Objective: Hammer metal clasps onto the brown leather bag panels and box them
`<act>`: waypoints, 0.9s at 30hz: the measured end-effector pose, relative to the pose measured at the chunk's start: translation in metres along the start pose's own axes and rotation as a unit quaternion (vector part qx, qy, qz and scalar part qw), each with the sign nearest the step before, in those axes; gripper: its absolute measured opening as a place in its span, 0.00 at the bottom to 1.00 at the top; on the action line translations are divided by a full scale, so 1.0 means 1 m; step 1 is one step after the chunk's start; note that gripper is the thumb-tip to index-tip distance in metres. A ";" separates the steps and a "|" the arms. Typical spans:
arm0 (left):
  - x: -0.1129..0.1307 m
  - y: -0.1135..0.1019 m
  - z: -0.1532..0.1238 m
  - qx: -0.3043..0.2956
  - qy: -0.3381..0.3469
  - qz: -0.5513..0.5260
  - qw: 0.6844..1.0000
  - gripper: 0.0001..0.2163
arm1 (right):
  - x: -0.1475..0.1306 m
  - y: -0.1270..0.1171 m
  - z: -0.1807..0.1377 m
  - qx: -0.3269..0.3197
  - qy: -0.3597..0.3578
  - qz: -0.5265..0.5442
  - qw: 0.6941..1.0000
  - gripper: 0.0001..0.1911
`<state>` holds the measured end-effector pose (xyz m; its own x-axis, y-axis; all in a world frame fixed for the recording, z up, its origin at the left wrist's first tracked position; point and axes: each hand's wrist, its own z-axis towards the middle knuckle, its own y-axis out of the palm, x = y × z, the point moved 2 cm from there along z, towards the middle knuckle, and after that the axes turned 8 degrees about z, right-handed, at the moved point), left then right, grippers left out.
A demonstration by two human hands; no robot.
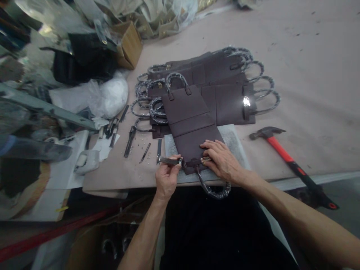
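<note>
Forearms (292,208) cross lower frame; left hand (166,180) pinches dark strap (167,161), right hand (221,161) spreads over handbag panel (191,129), probably limp, best held by edges.

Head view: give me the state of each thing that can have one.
Left hand, closed on a dark strap.
Right hand, resting on the near panel, grip unclear.
Near panel, spread out, overlapping the pile.
Near handle, plastic-wrapped, hanging past the table edge.
Hammer, lying down, its handle overhanging the table.
</note>
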<state>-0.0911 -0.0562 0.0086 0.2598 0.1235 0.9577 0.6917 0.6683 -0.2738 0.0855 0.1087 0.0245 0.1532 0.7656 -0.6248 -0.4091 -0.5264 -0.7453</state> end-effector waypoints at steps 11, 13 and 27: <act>-0.001 0.010 0.006 0.001 0.010 -0.008 1.000 0.11 | -0.002 0.001 0.000 0.009 0.000 -0.004 1.000 0.08; -0.003 0.011 0.005 0.001 0.018 0.006 1.000 0.11 | -0.002 0.001 0.000 0.012 0.000 -0.002 1.000 0.08; 0.002 0.013 0.010 -0.022 0.104 0.098 0.989 0.08 | -0.001 0.002 0.000 0.018 0.000 -0.001 1.000 0.08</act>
<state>-0.0881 -0.0402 0.0083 0.5222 0.0914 0.8479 0.6415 0.6130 -0.4612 0.0844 0.1066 0.0239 0.1541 0.7672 -0.6227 -0.4413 -0.5104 -0.7381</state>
